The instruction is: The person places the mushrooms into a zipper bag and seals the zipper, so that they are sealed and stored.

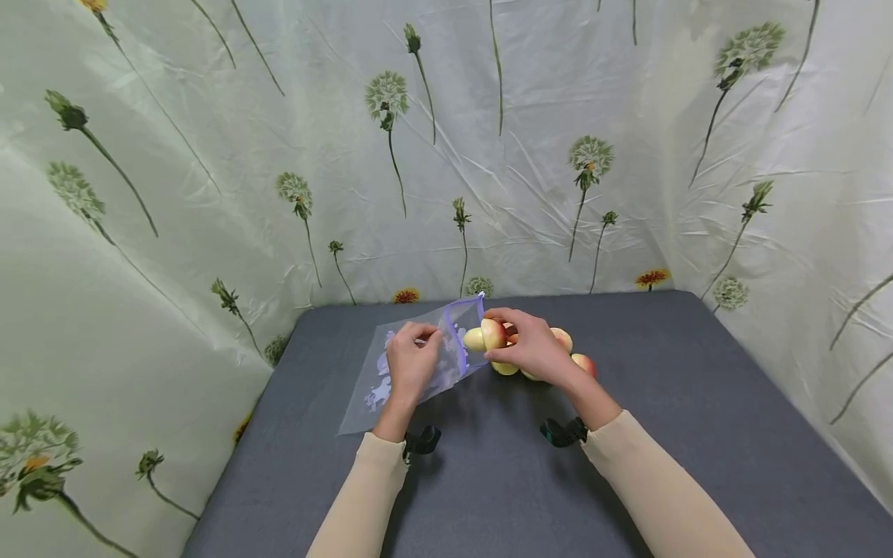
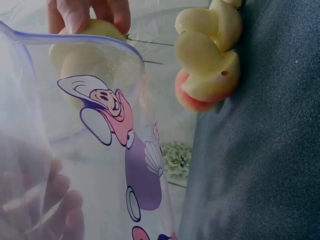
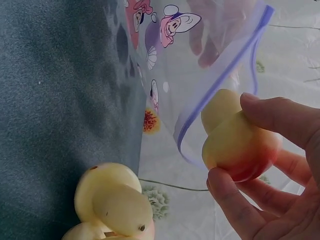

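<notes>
My left hand (image 1: 413, 360) pinches a clear zip bag (image 1: 370, 411) with a purple zip strip and cartoon prints, holding it with its mouth toward the right. In the right wrist view, my right hand (image 3: 282, 195) grips a mushroom-shaped piece (image 3: 245, 145), pale yellow with a red-tinged cap, between thumb and fingers. Its rounded stem points into the bag's parted mouth, right at the purple strip (image 3: 222, 82). Through the plastic in the left wrist view, the left fingers (image 2: 62, 200) show curled.
Several more yellow-and-red mushroom pieces (image 2: 205, 65) lie in a pile on the dark grey table (image 1: 488, 480), beside and below the right hand. Behind the table hangs a pale curtain (image 1: 335, 139) printed with dandelions. Each wrist wears a dark strap mount (image 1: 563, 432).
</notes>
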Available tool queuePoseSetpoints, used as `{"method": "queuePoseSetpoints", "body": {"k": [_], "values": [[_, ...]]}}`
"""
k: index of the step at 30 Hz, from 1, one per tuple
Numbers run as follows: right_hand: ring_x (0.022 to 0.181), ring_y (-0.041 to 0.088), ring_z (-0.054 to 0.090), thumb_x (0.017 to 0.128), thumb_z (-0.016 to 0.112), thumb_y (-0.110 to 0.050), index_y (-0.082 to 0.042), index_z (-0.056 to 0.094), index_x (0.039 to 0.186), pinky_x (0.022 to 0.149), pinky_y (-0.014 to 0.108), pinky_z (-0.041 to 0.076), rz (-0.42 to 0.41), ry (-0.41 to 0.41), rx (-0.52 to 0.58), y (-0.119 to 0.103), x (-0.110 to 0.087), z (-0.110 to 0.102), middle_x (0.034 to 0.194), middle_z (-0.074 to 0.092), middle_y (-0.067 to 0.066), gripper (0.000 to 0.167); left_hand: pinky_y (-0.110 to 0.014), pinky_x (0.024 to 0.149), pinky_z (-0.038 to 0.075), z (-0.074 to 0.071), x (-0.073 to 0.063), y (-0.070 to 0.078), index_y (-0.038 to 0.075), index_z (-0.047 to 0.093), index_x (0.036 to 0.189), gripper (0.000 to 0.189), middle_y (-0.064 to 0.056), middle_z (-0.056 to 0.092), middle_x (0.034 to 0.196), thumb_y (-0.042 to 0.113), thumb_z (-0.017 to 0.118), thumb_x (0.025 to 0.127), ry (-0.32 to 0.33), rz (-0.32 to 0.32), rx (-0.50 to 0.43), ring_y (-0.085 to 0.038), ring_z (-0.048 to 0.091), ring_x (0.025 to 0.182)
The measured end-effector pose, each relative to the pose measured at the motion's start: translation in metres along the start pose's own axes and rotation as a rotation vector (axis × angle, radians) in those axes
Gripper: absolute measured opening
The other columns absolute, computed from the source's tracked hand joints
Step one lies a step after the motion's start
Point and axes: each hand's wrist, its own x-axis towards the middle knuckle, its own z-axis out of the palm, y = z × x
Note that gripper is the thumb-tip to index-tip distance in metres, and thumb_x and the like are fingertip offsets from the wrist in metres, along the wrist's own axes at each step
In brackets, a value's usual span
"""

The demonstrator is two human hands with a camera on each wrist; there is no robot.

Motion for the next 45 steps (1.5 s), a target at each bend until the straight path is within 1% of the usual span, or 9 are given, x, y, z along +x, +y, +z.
{"method": "queuePoseSetpoints", "body": {"k": [5,10,18,22,26,32,38,42,45], "values": [[0.109,0.025,0.062,0.079,0.088,-0.02,-0.02,0.059,0.14,0.085,0.039,0.054,0.004,-0.018,-0.019,-0.001,0.006,0.001,0.13,0.061,-0.003,0.067,-0.035,0.064,0.053,0.002,-0.001,0.004,0.007,0.079,0.083,0.005,0.0,0.069,0.08,0.011,0.077,0.085,0.022,0.026,-0.013,-0.016,0.064,0.069],[0.11,0.025,0.062,0.079,0.088,-0.019,-0.02,0.059,0.139,0.083,0.04,0.055,-0.003,-0.042,-0.044,0.0,0.012,0.002,0.129,0.061,-0.003,0.066,-0.034,0.063,0.054,0.005,-0.002,0.006,0.005,0.078,0.082,0.006,-0.001,0.07,0.08,0.01,0.078,0.085,0.04,0.043,-0.026,-0.016,0.065,0.068],[0.107,0.023,0.061,0.076,0.09,-0.018,-0.02,0.062,0.136,0.086,0.039,0.053,-0.01,-0.059,-0.14,0.004,0.017,0.006,0.125,0.06,0.0,0.066,-0.034,0.064,0.055,0.005,-0.004,0.008,0.005,0.079,0.084,0.006,-0.001,0.069,0.08,0.011,0.077,0.086,0.033,0.01,-0.041,-0.016,0.065,0.069],[0.101,0.022,0.058,0.075,0.09,-0.019,-0.019,0.063,0.135,0.086,0.04,0.05,-0.021,-0.054,-0.204,0.004,0.018,0.008,0.118,0.06,0.001,0.066,-0.035,0.064,0.054,0.006,-0.005,0.009,0.006,0.079,0.085,0.005,-0.001,0.068,0.081,0.01,0.077,0.086,0.025,-0.011,-0.046,-0.016,0.064,0.069],[0.097,0.021,0.057,0.074,0.091,-0.02,-0.02,0.064,0.134,0.084,0.04,0.048,-0.033,-0.048,-0.247,0.004,0.018,0.009,0.115,0.059,0.002,0.066,-0.034,0.064,0.054,0.007,-0.006,0.01,0.006,0.079,0.084,0.006,0.0,0.068,0.081,0.011,0.077,0.086,0.028,-0.002,-0.047,-0.015,0.065,0.069],[0.1,0.02,0.057,0.075,0.09,-0.018,-0.017,0.063,0.135,0.085,0.041,0.048,-0.067,-0.061,-0.224,0.004,0.017,0.011,0.117,0.058,0.002,0.067,-0.035,0.063,0.055,0.006,-0.006,0.011,0.007,0.079,0.084,0.004,0.0,0.069,0.081,0.01,0.077,0.086,0.033,0.019,-0.054,-0.015,0.065,0.069],[0.097,0.022,0.057,0.073,0.09,-0.017,-0.016,0.064,0.136,0.082,0.038,0.05,-0.121,-0.077,-0.212,0.004,0.017,0.015,0.115,0.059,0.002,0.068,-0.034,0.062,0.054,0.005,-0.006,0.011,0.008,0.079,0.085,0.005,0.001,0.069,0.081,0.012,0.077,0.086,0.035,0.036,-0.045,-0.014,0.065,0.069],[0.101,0.025,0.061,0.076,0.087,-0.012,-0.016,0.062,0.137,0.082,0.037,0.054,-0.133,-0.076,-0.179,0.003,0.017,0.016,0.117,0.06,0.006,0.066,-0.033,0.062,0.054,0.005,-0.005,0.011,0.007,0.079,0.085,0.005,0.0,0.07,0.081,0.012,0.077,0.086,0.038,0.041,-0.037,-0.015,0.065,0.069],[0.105,0.024,0.062,0.079,0.083,-0.008,-0.017,0.06,0.139,0.083,0.037,0.056,-0.126,-0.067,-0.165,0.003,0.017,0.016,0.121,0.059,0.005,0.065,-0.032,0.062,0.054,0.004,-0.004,0.011,0.006,0.079,0.085,0.004,0.0,0.07,0.082,0.01,0.077,0.085,0.041,0.041,-0.033,-0.015,0.066,0.068]]}}
